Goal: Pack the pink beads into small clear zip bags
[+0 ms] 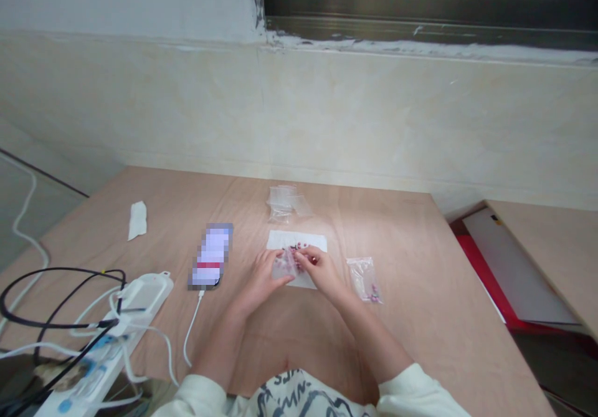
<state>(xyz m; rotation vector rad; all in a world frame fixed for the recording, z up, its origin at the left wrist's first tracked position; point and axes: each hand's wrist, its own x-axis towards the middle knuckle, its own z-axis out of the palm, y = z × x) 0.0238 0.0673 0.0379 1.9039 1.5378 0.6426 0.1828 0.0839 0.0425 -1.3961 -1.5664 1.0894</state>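
Note:
A small clear plastic bag is held between the thumb and fingers of my left hand, above a white sheet of paper. My right hand meets the bag's right side with thumb and fingertips pinched together; whatever is between them is too small to make out. Small dark red beads lie scattered on the paper just beyond my fingertips. To the right of my right hand, another clear bag lies flat with a few small pinkish pieces in its lower corner.
A stack of clear bags lies behind the paper. On the left are a phone with a white charging cable, a white tissue, and a power strip with tangled cords. A wall borders the wooden table at the back.

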